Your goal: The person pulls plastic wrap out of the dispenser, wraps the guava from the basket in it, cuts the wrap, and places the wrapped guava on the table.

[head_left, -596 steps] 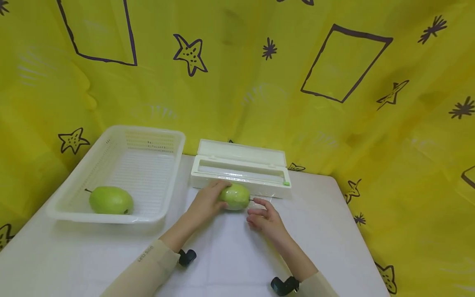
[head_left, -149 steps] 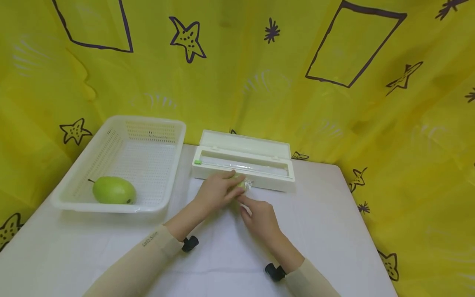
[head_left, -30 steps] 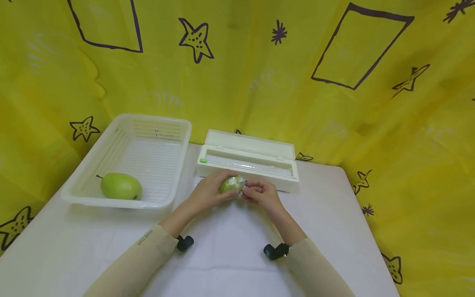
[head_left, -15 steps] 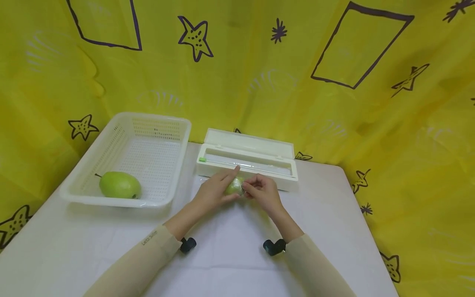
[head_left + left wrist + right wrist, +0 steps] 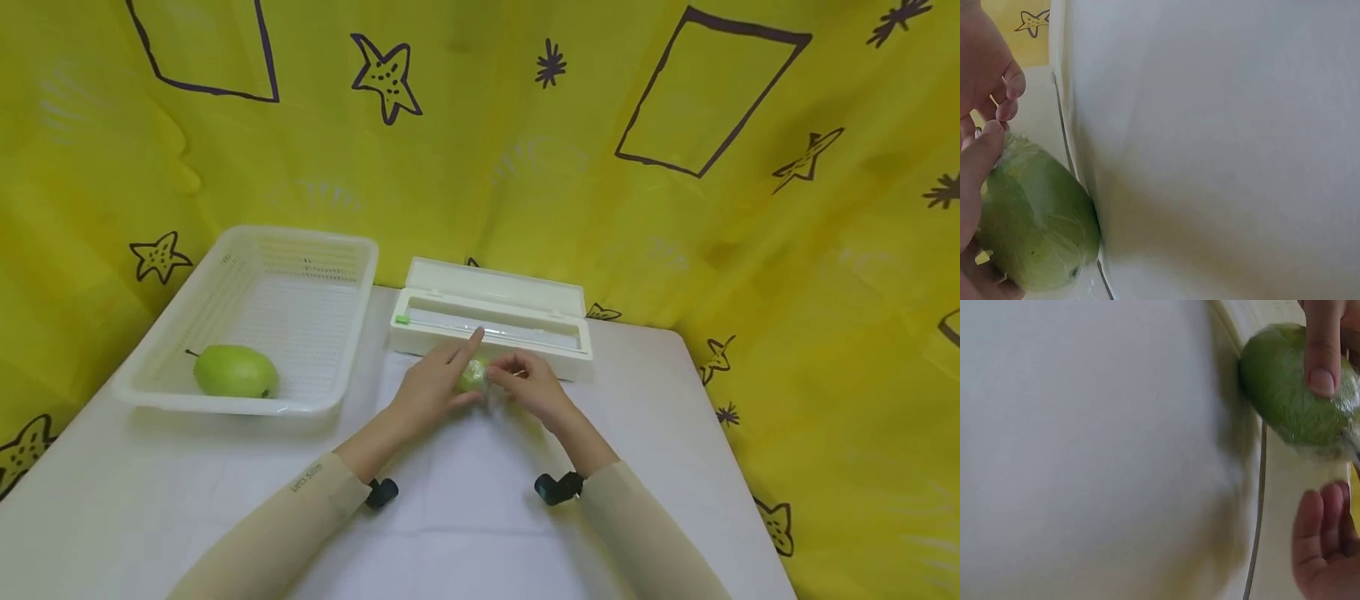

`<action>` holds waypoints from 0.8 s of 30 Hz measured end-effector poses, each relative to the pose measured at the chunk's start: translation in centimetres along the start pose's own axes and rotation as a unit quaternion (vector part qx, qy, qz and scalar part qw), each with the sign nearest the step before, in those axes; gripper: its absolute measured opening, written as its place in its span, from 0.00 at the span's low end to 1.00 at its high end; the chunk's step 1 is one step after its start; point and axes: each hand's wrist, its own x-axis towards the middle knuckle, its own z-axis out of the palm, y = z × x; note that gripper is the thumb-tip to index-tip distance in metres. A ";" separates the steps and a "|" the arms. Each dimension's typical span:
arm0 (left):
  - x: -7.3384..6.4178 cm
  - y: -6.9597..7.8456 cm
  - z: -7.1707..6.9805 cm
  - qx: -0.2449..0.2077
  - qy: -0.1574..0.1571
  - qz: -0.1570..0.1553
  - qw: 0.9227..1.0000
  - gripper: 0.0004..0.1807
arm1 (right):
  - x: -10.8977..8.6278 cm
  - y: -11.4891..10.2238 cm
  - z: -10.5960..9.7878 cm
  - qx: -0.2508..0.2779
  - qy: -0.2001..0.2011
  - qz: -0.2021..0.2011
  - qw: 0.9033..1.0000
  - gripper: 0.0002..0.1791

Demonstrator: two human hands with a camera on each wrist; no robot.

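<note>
A green pear (image 5: 472, 377) wrapped in clear plastic film sits close in front of the white cling-film dispenser (image 5: 492, 353). My left hand (image 5: 427, 386) holds it, thumb along its near side and index finger stretched toward the dispenser. In the left wrist view the film lies wrinkled over the pear (image 5: 1041, 219), bunched at its upper end by the left thumb. At the stem end, my right hand (image 5: 534, 390) has thumb and index finger together on the gathered plastic film. Its other fingers (image 5: 1307, 525) are bent and apart from the pear in the right wrist view.
The dispenser's lid (image 5: 495, 285) stands open, a film roll inside and a green slider (image 5: 402, 319) at its left end. A white basket (image 5: 352, 333) at left holds an unwrapped pear (image 5: 236, 371). A yellow curtain (image 5: 465, 183) hangs behind the white table (image 5: 630, 400).
Since the earliest frame the green slider has gone from the dispenser's right end to its left. Within the last second, my left index finger has straightened while the right fingertips stay at the pear's stem end.
</note>
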 end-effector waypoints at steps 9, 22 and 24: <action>-0.6 -0.2 -0.6 0.021 0.006 0.005 1.000 0.68 | -0.8 1.9 0.0 -0.265 -0.018 -0.265 0.927 0.36; -1.3 -0.7 -0.8 -0.012 -0.042 0.004 0.999 0.66 | -1.1 1.2 1.3 -0.382 -0.008 -0.321 0.867 0.45; -1.2 -1.0 -1.0 -0.017 -0.044 0.019 0.999 0.66 | -0.9 0.9 1.3 -0.370 -0.016 -0.283 0.885 0.47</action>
